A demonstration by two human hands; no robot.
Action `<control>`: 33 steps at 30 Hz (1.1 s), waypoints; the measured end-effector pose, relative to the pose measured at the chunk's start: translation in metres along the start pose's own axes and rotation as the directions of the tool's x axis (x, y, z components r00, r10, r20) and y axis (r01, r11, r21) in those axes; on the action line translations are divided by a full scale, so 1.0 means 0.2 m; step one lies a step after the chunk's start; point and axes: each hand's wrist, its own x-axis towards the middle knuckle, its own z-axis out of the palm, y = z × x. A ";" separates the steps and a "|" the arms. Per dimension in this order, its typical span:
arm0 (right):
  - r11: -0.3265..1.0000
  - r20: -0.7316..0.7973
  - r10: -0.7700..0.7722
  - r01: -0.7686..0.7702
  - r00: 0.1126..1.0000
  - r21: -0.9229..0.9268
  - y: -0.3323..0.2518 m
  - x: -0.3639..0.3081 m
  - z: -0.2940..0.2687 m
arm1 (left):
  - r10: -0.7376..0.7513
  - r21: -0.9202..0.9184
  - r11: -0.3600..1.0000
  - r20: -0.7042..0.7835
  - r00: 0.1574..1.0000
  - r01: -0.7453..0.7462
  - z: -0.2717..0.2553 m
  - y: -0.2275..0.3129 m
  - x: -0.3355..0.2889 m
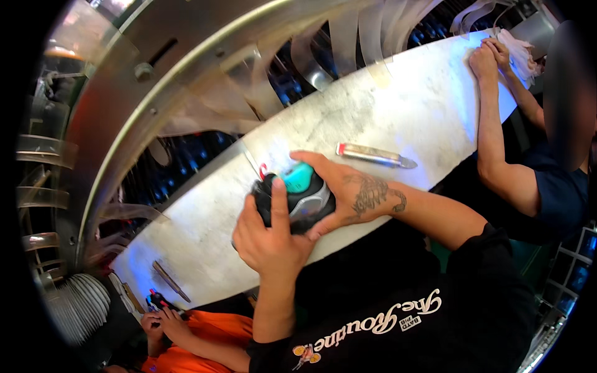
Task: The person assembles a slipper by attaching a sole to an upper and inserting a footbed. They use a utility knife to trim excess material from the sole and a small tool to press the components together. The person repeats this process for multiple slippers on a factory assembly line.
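A black, rounded object with a teal top and a grey panel (312, 204) is held between my two hands over the pale table. I cannot make out its exact kind. My left hand (271, 239) wraps its near left side, with a finger laid up over the black part. From the right, my right hand (342, 189) curls round it, fingers over the teal top and thumb below. A small red loop (263, 171) shows at its far left. Beyond my right hand lies a slim silvery tool with a red end and grey tapered tip (373, 155).
The pale, smudged table (211, 217) curves under a metal frame with hanging clear plastic strips (342, 43). A thin brown tool (171, 281) lies at its left. One person's hands (491, 59) rest together at the far right; another's hands (163, 324) work at the lower left.
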 end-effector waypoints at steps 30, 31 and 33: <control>0.534 -0.401 -0.841 0.440 0.363 -0.722 -0.83 0.73 -0.70 | 0.034 0.058 0.998 0.035 0.999 -0.036 -0.03 -0.02 -0.01; 0.567 -0.414 -0.821 0.473 0.393 -0.675 -0.87 0.70 -0.66 | 0.021 0.040 0.999 0.004 1.000 -0.021 -0.04 -0.03 -0.03; 0.665 -0.431 -0.746 0.566 0.507 -0.487 -0.75 0.49 -0.48 | -0.007 0.010 1.000 -0.096 0.995 0.008 -0.03 -0.04 -0.05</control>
